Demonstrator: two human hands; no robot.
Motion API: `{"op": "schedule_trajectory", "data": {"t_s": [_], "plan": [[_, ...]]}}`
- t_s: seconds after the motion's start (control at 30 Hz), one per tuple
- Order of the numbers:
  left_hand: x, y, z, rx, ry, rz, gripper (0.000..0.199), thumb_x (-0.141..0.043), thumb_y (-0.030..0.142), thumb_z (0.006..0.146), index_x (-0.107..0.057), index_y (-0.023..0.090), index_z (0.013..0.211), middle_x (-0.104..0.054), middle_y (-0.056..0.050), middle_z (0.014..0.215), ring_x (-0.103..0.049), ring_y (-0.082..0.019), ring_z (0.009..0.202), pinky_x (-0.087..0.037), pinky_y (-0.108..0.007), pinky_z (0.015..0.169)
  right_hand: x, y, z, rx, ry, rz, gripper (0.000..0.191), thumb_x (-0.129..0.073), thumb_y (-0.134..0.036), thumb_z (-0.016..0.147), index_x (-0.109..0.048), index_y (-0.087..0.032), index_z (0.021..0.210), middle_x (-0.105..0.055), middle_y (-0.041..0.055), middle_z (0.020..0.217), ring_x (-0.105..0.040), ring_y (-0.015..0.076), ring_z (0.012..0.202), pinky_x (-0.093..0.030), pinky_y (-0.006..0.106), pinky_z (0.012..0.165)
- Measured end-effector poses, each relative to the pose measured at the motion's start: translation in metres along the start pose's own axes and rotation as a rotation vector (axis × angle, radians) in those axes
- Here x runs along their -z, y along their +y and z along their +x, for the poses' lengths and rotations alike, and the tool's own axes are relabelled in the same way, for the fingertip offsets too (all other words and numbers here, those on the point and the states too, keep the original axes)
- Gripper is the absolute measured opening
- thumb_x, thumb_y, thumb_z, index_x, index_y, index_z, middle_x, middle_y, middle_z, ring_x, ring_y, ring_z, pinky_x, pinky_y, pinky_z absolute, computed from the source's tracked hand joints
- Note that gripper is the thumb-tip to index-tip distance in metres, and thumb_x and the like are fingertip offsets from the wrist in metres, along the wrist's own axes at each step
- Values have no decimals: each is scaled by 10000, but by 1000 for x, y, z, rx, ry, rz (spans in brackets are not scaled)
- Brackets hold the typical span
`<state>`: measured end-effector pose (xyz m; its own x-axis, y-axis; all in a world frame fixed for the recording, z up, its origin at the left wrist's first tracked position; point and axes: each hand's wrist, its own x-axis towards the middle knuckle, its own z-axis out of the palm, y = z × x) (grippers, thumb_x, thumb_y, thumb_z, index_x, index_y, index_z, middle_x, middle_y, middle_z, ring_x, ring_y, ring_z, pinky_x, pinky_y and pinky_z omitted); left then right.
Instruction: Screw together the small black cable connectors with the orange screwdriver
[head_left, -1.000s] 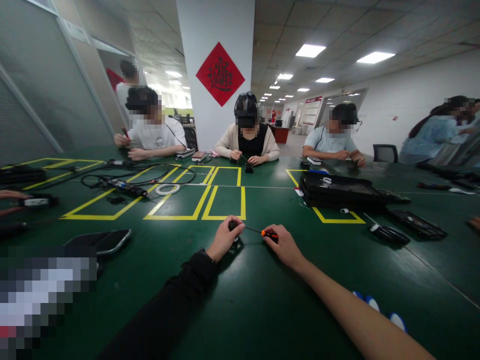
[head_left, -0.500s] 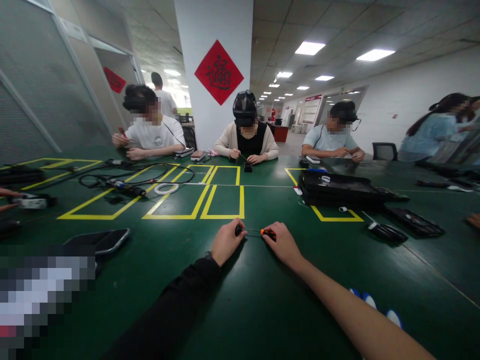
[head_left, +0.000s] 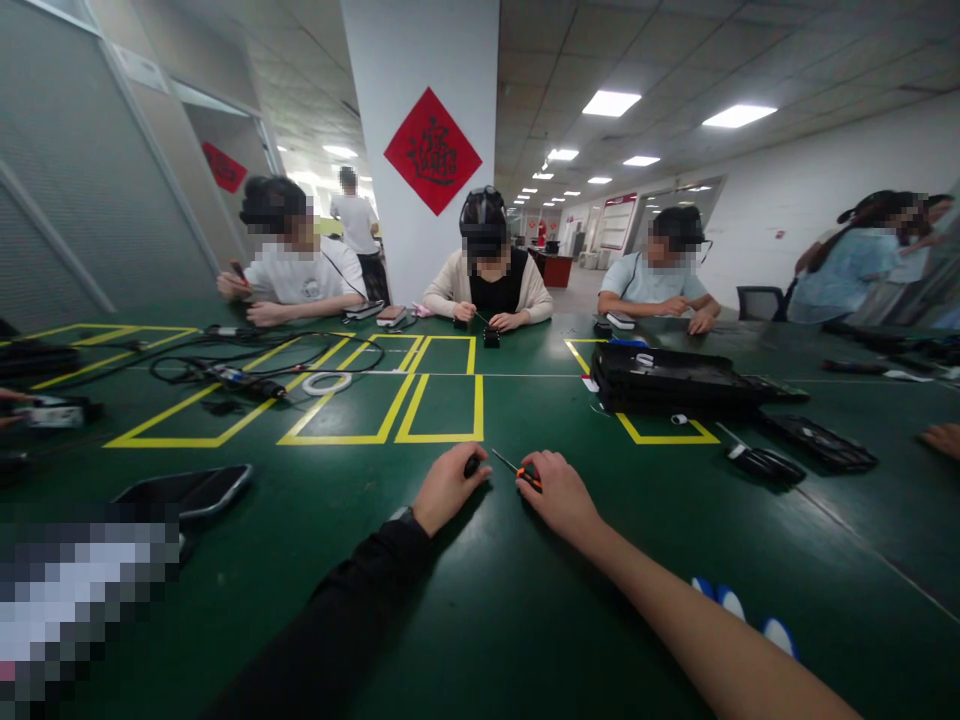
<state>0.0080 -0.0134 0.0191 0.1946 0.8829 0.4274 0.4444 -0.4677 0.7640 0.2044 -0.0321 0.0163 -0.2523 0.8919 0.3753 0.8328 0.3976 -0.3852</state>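
My left hand (head_left: 450, 487) is closed on a small black part (head_left: 472, 465), held between thumb and fingers just above the green table (head_left: 465, 610). The part is mostly covered, so its kind cannot be made out. In my right hand (head_left: 559, 490) is a screwdriver (head_left: 530, 479) with an orange and black handle, gripped by the fingers. Its thin metal shaft slants up and left, the tip close to the left fingertips but apart from the black part.
Yellow tape frames (head_left: 439, 437) mark the table ahead. Black cables (head_left: 251, 380) and a white coil (head_left: 327, 383) lie left; a black tray-like case (head_left: 675, 380) stands right. A phone (head_left: 187, 490) rests near left. Several people sit opposite, one person (head_left: 487, 265) straight across.
The screwdriver tip has come away from the black part, and its shaft now slants up and left instead of lying nearly level. The view has shifted slightly.
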Motion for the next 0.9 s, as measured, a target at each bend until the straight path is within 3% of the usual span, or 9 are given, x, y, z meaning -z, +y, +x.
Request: {"op": "schedule_trajectory", "data": {"t_s": [0.07, 0.17, 0.27, 0.37, 0.47, 0.57, 0.73, 0.9], "plan": [[1, 4, 1, 21, 75, -114, 209, -559, 347, 722, -584, 196, 865, -595, -40, 872, -530, -164, 782, -412, -280, 745, 1, -1, 0, -5, 22, 1, 222, -508, -338, 792, -544, -199, 961, -537, 70, 883, -482, 201, 815, -386, 314, 684], [1, 8, 2, 99, 122, -384, 322, -431, 437, 799, -511, 196, 997, -571, -43, 938, -512, -102, 629, -431, -230, 586, 5, -8, 1, 28, 74, -21, 253, -491, -332, 802, -532, -187, 1005, -531, 87, 924, -474, 219, 860, -382, 340, 729], [-3, 10, 1, 182, 74, -639, 426, -268, 519, 835, -444, 202, 1060, -576, -50, 930, -472, -71, 486, -378, -198, 414, 11, -22, 0, 137, 90, -8, 274, -493, -297, 803, -520, -189, 1053, -532, 97, 965, -460, 240, 927, -363, 385, 811], [-8, 13, -4, 257, -26, -770, 521, -199, 594, 812, -409, 214, 1100, -595, -44, 847, -487, -82, 424, -350, -195, 336, 13, -37, -2, 299, 59, 48, 403, -505, -263, 795, -441, -210, 1189, -518, 92, 1074, -432, 243, 1030, -323, 418, 909], [-13, 18, -10, 302, -111, -781, 566, -196, 628, 793, -398, 226, 1136, -589, -14, 726, -497, -87, 399, -362, -190, 325, 14, -48, -6, 385, 48, 87, 506, -500, -244, 796, -342, -223, 1275, -472, 83, 1189, -388, 231, 1120, -267, 439, 983], [-14, 20, -15, 302, -160, -763, 576, -187, 625, 796, -396, 225, 1154, -589, -14, 711, -505, -88, 387, -354, -182, 307, 14, -49, -7, 380, 21, 137, 476, -503, -244, 799, -364, -232, 1254, -483, 80, 1173, -400, 227, 1110, -287, 437, 971], [-13, 17, -13, 257, -120, -772, 505, -202, 573, 821, -395, 211, 1115, -600, -75, 920, -557, -104, 429, -366, -187, 300, 14, -39, -6, 344, -14, 277, 284, -527, -224, 792, -481, -206, 1071, -529, 76, 1034, -467, 208, 1001, -366, 380, 890], [-12, 11, -9, 253, -57, -756, 486, -235, 561, 816, -441, 178, 1034, -602, -83, 913, -542, -93, 434, -366, -180, 300, 5, -32, -3, 360, 4, 340, 263, -550, -211, 775, -478, -212, 1027, -539, 65, 1017, -487, 201, 986, -380, 362, 871]]}}
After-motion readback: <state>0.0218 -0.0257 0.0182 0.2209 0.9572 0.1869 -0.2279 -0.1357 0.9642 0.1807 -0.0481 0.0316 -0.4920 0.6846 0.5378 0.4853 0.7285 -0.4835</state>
